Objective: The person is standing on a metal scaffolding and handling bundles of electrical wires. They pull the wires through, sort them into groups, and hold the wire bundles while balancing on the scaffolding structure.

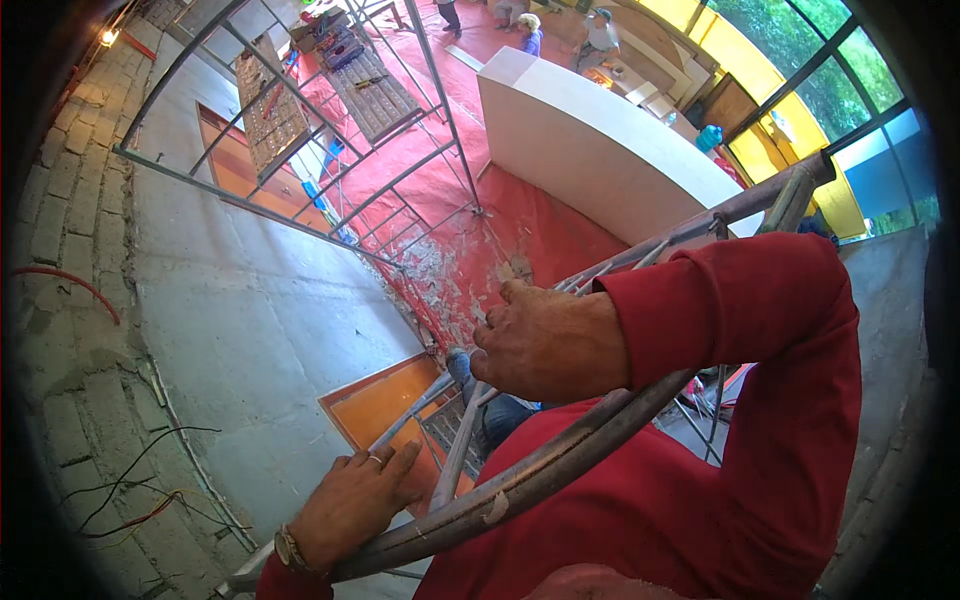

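My left hand [355, 500], with a watch at the wrist and a ring, lies at the lower left by the curved metal scaffold rail [520, 487]. Its fingers are stretched out, close to a thinner grey tube [410, 412]. Beyond the rail, near the middle, my right hand [555, 340] reaches in from the right in a red sleeve. Its fingers are curled, and whatever they may hold is hidden. Below that hand show my dark trouser leg [505, 418] and a slanting scaffold tube [462, 450].
Another scaffold frame [300, 225] rises at the far left, with tool-laden perforated planks [365, 90] behind. A white partition [590, 145] stands on the red-covered floor [560, 215], where debris [440, 280] lies. Loose wires [150, 500] hang from the brick wall. Several people are far off.
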A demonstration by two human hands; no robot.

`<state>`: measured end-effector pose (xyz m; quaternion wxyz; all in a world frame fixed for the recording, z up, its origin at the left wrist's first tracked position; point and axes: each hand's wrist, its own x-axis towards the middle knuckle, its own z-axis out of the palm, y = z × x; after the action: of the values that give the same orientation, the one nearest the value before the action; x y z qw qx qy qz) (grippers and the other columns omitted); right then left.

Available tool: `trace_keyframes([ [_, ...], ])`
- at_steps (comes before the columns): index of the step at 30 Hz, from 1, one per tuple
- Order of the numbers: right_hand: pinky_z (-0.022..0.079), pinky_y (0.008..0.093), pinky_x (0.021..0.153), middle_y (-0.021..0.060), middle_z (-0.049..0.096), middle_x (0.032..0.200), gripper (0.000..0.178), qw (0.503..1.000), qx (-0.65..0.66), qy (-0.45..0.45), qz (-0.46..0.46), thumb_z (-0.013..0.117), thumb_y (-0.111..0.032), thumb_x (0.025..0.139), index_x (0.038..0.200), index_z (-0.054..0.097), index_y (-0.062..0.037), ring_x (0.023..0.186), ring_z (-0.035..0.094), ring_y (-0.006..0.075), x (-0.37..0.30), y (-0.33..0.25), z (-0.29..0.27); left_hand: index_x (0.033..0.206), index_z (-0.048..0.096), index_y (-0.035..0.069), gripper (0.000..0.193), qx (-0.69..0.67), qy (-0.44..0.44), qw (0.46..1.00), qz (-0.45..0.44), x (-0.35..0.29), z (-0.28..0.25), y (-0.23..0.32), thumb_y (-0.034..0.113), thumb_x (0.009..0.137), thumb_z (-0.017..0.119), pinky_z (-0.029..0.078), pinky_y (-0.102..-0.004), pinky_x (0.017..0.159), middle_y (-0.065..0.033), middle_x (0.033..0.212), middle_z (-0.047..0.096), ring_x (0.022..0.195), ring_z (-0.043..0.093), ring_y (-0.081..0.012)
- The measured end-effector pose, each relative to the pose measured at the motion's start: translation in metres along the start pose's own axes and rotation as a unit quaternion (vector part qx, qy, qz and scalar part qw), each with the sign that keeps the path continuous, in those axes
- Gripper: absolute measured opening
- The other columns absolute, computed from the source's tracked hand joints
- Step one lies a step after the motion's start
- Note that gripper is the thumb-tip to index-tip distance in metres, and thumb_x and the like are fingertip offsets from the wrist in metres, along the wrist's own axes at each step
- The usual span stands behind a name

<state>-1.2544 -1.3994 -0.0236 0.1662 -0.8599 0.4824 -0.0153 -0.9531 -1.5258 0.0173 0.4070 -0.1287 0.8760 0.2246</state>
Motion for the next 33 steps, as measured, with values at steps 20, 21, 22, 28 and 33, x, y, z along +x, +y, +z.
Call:
trace_keyframes([
  [20, 0.049, 0.0569, 0.097, 0.0153, 0.07, 0.107, 0.026, 0.999, 0.026, -0.041, 0.002, 0.067, -0.021, 0.093, 0.111, 0.066, -0.0021, 0.105, 0.071, 0.0303, 0.002, 0.0, -0.004, 0.155, 0.04, 0.008, 0.07, 0.011, 0.024, 0.999, 0.02, -0.002, 0.0, 0.0, 0.037, 0.098, 0.067, 0.048, -0.0491, 0.099, -0.0221, 0.125, 0.065, 0.113, 0.063, -0.0404],
  [21, 0.049, 0.0566, 0.097, 0.0155, 0.07, 0.107, 0.026, 0.999, 0.025, -0.043, 0.006, 0.067, -0.021, 0.093, 0.11, 0.066, -0.002, 0.105, 0.071, 0.0304, 0.002, -0.001, -0.004, 0.155, 0.04, 0.008, 0.07, 0.02, 0.026, 0.999, 0.02, -0.002, -0.001, 0.001, 0.037, 0.098, 0.067, 0.048, -0.049, 0.099, -0.0217, 0.125, 0.065, 0.112, 0.064, -0.0398],
  [22, 0.049, 0.0566, 0.097, 0.0155, 0.07, 0.107, 0.026, 0.999, 0.024, -0.043, 0.004, 0.067, -0.021, 0.093, 0.11, 0.066, -0.002, 0.105, 0.071, 0.0304, 0.002, -0.001, -0.002, 0.155, 0.04, 0.008, 0.07, 0.02, 0.026, 0.999, 0.019, -0.002, -0.001, 0.0, 0.037, 0.098, 0.067, 0.048, -0.049, 0.099, -0.0217, 0.125, 0.065, 0.112, 0.064, -0.0398],
  [28, 0.05, 0.0557, 0.097, 0.0148, 0.07, 0.103, 0.025, 0.999, 0.031, -0.032, -0.003, 0.065, -0.021, 0.093, 0.109, 0.066, -0.0019, 0.101, 0.071, 0.0309, 0.002, 0.002, 0.002, 0.155, 0.04, 0.007, 0.07, 0.016, 0.009, 1.0, 0.014, -0.002, -0.002, 0.0, 0.036, 0.098, 0.067, 0.048, -0.0483, 0.098, -0.0209, 0.126, 0.064, 0.114, 0.063, -0.0383],
  [33, 0.049, 0.056, 0.095, 0.0135, 0.07, 0.101, 0.025, 0.999, 0.016, -0.032, -0.008, 0.065, -0.022, 0.093, 0.109, 0.066, -0.0028, 0.099, 0.072, 0.0294, 0.002, 0.002, 0.002, 0.155, 0.04, 0.004, 0.071, 0.027, 0.026, 0.999, 0.034, -0.001, 0.007, -0.006, 0.036, 0.098, 0.067, 0.048, -0.0476, 0.099, -0.0195, 0.125, 0.065, 0.114, 0.063, -0.0357],
])
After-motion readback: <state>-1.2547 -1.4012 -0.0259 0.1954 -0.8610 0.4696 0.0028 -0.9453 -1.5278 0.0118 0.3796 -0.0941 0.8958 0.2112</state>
